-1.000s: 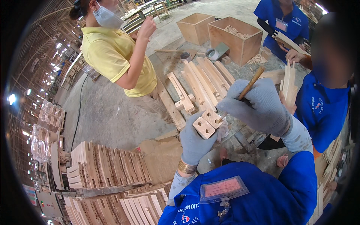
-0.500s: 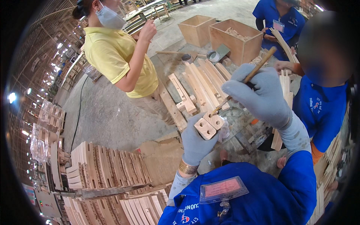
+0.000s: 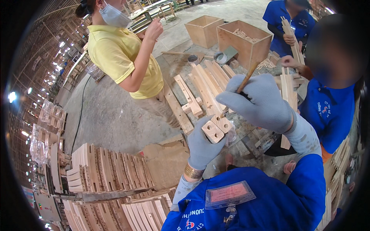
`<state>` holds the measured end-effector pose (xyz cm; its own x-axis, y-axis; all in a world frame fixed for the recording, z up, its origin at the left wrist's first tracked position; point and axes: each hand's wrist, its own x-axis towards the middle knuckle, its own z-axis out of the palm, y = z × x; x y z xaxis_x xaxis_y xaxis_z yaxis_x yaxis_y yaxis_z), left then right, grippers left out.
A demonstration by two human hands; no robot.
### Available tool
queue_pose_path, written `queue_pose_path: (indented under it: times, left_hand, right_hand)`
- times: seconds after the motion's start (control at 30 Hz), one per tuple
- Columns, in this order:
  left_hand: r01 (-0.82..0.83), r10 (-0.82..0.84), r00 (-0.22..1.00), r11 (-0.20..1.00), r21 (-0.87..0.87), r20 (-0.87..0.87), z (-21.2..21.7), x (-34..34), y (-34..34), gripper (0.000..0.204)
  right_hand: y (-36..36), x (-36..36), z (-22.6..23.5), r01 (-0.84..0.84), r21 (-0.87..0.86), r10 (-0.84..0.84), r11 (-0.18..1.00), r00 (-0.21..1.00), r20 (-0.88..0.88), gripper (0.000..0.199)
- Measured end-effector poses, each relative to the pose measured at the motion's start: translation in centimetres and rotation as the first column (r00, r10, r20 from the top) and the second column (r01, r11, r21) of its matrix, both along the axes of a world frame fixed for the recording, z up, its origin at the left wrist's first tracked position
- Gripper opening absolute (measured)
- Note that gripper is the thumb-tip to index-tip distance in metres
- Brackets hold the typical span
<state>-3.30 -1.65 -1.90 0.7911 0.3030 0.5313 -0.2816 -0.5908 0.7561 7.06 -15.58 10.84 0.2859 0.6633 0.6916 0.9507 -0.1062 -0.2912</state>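
Note:
My left hand (image 3: 202, 144), in a grey glove, holds up two small wooden blocks (image 3: 216, 129) side by side, each with round holes in its end face. My right hand (image 3: 262, 102), also gloved in grey, grips a thin wooden-handled brush (image 3: 246, 79) whose tip rests on the right-hand block. Both hands are in front of my chest, above the blue sleeve and a badge holder (image 3: 229, 194).
A person in a yellow shirt (image 3: 123, 57) stands at left. Two people in blue (image 3: 327, 107) work at right, holding wood slats. Long wooden parts (image 3: 200, 88) lie on the floor, two open wooden crates (image 3: 243, 42) behind them. Stacked wooden pieces (image 3: 108, 169) fill the lower left.
The brush handle has tilted and my right hand has shifted slightly over the blocks. The person in yellow has raised a hand nearer the face.

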Motion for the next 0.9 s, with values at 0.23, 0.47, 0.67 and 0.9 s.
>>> queue_pose_path:
  times: [0.23,0.47,0.67,0.9]
  left_hand:
    - [-0.006,0.007,1.0,1.0,-0.021,0.008,0.1,-0.1,0.0,0.055]
    - [-0.008,0.007,1.0,1.0,0.029,0.022,-0.4,0.0,0.1,0.055]
    - [0.018,-0.021,0.999,0.998,-0.055,-0.043,-0.2,-0.4,-0.2,0.054]
    - [0.034,-0.039,0.997,0.996,-0.084,-0.063,-1.0,-0.4,0.2,0.057]
  right_hand:
    - [-1.1,-2.4,2.4,0.307,0.184,-0.076,0.934,0.671,-0.738,0.024]
    - [-0.6,-2.2,1.4,0.051,0.096,0.003,0.994,0.869,-0.495,0.013]
    - [0.8,-1.7,-0.1,-0.125,-0.042,0.123,0.991,0.991,-0.046,0.011]
    - [1.1,-1.9,0.8,-0.282,-0.127,0.268,0.951,0.957,-0.112,0.015]
